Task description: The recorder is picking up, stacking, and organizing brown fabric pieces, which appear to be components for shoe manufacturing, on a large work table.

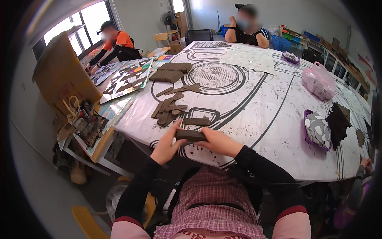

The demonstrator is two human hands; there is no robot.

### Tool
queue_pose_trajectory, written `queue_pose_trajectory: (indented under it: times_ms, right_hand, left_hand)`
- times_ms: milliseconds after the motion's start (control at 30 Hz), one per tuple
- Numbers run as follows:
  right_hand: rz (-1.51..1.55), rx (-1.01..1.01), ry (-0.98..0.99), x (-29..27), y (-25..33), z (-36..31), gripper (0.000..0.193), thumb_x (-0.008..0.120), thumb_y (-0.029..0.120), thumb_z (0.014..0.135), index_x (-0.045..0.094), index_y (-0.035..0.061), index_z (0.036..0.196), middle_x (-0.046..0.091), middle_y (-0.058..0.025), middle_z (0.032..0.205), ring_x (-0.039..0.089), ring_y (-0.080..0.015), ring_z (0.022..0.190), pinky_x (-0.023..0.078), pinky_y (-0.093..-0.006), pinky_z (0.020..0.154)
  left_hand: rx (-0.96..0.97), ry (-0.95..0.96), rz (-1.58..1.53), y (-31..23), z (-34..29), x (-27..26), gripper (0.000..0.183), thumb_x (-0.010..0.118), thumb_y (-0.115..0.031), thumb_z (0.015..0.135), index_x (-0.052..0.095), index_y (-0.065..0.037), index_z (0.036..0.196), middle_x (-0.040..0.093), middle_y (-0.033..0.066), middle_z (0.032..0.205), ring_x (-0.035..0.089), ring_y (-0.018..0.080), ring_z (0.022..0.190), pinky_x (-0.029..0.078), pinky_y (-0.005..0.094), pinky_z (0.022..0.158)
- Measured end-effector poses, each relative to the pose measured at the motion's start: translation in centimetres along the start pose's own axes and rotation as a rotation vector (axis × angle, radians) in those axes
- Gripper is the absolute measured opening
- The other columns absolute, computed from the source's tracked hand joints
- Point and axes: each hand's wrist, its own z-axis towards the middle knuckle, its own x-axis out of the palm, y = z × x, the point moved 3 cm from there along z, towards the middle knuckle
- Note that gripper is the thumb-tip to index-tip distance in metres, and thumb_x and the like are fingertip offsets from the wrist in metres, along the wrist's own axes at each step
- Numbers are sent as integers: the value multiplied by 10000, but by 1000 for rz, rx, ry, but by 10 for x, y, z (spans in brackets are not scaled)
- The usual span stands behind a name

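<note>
Near the left edge of the counter [258,145] there is a neat stack of brown strips [171,73]. It sits far away from both hands. A messy heap of loose brown strips [163,116] lies closer, between that stack and the near edge, and its strips point all different ways. The heap is just past the left hand [166,142], so the left hand is the nearer one to it.

The left hand is curled around the left end of a dark brown block [191,136], with its thumb on the side nearest the body. The block is right between the two hands, by the near edge of the counter, toward the left corner. It is long and thin. Its long way goes from left to right, mostly along that near edge, so one end points at each palm. I can't tell if it is one piece or a bunch of strips. Just past it, toward the far edge, a small flat bundle [197,121] lies on the counter, and it goes left to right too.

The right hand [219,142] grips the block's right end, so both hands are closed on it.

Far off toward the right edge are a purple basket [306,134] and a dark pile [338,125] beside it.
</note>
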Motion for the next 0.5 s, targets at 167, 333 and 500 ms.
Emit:
queue_pose_trajectory:
  times_ms: [167, 333, 500]
  right_hand:
    - [774, 182, -2, 60, 70, 13, 256, 517, 263, 954, 465, 16, 993, 576, -60, 695, 561, -134, 527, 446, -259, 489]
    - [1061, 195, 202, 111, 108, 10, 321, 465, 356, 973, 471, 35, 992, 554, -54, 803, 548, -110, 561, 438, -246, 477]
    - [1554, 340, 356, 137, 136, -18, 304, 434, 373, 987, 517, 90, 1061, 571, -10, 903, 563, -105, 737, 462, -240, 647]
  left_hand:
    - [-387, -206, -1041, 6, -54, 5, 523, 584, -187, 922, 331, -42, 1356, 566, 66, 1134, 561, 136, 932, 470, 264, 761]
    - [-490, -163, -1167, -7, -102, -13, 477, 481, -392, 949, 419, -87, 1311, 532, 87, 1268, 544, 131, 687, 429, 273, 551]
    - [-543, 95, -1318, 0, -137, -23, 478, 415, -408, 972, 433, -61, 1300, 522, 112, 1294, 609, 121, 737, 481, 238, 497]
